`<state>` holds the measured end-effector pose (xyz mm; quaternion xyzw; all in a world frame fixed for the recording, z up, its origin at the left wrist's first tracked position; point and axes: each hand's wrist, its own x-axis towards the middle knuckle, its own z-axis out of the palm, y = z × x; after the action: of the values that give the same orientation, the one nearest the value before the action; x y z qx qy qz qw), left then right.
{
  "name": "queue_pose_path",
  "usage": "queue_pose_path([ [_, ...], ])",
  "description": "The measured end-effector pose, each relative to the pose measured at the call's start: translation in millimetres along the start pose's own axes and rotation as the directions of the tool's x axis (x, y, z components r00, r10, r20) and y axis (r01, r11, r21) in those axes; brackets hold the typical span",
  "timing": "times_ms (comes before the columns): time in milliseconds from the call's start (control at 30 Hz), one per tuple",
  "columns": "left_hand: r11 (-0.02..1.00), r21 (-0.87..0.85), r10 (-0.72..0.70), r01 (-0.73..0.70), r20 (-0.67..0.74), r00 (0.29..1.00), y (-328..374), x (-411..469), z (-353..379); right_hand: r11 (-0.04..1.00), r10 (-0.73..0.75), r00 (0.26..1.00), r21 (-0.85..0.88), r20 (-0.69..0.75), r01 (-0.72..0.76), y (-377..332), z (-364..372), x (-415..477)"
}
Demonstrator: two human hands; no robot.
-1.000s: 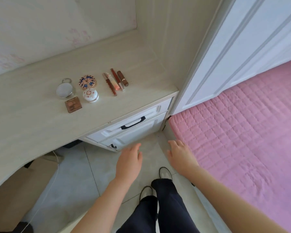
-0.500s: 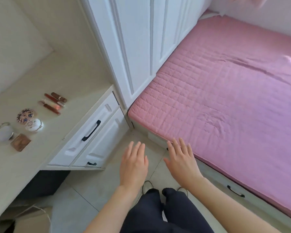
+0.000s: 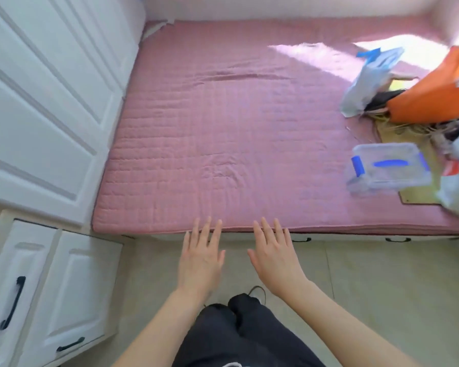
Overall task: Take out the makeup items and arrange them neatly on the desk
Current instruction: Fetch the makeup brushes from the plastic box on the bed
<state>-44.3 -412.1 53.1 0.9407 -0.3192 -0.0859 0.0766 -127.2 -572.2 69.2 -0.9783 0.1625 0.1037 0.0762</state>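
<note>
We'd swung off desk, items laid out, to bed (image 3: 223, 128); left hand (image 3: 200, 258) & right hand (image 3: 274, 258) grips released, empty; prob. near done.

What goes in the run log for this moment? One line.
left hand: open, empty | right hand: open, empty | facing: pink bed | clear box: on bed | makeup: unseen

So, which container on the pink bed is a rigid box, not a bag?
The clear plastic box with blue clips; the orange bag and pale blue-handled plastic bag behind it are soft.
</note>
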Motion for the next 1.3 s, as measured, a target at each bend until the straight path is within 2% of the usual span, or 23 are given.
queue_pose_path([
  [300, 0.948, -0.058, 0.315, -0.313, 0.018, 0.949, 148, 61, 18, 0.943, 0.321, 0.947, 0.095, -0.029, -0.317, 127, -2, -47],
  [433, 0.871, -0.046, 0.491, -0.489, 0.047, 0.870, 198, 77, 26, 0.874, 0.459, 0.888, 0.193, -0.024, -0.446, 166, -6, -68],
  [533, 0.790, -0.030, 0.612, -0.612, 0.089, 0.786, 236, 88, 33, 0.787, 0.584, 0.811, 0.257, -0.018, -0.561, 192, -11, -86],
  [633, 0.713, -0.032, 0.698, -0.700, 0.134, 0.704, 274, 96, 40, 0.693, 0.672, 0.739, 0.312, 0.046, -0.650, 216, -11, -110],
  [833, 0.607, -0.073, 0.785, -0.791, 0.211, 0.583, 348, 119, 52, 0.514, 0.800, 0.590, 0.385, 0.106, -0.766, 268, -13, -139],
  [967, 0.578, -0.095, 0.805, -0.811, 0.234, 0.546, 397, 147, 63, 0.445, 0.845, 0.523, 0.394, 0.114, -0.804, 314, -20, -139],
  [1100, 0.539, -0.108, 0.830, -0.835, 0.234, 0.505, 449, 184, 66, 0.421, 0.858, 0.500, 0.396, 0.117, -0.816, 364, -33, -130],
  [1300, 0.516, -0.114, 0.844, -0.849, 0.236, 0.481, 521, 239, 73, 0.403, 0.871, 0.481, 0.411, 0.102, -0.818, 441, -48, -114],
])
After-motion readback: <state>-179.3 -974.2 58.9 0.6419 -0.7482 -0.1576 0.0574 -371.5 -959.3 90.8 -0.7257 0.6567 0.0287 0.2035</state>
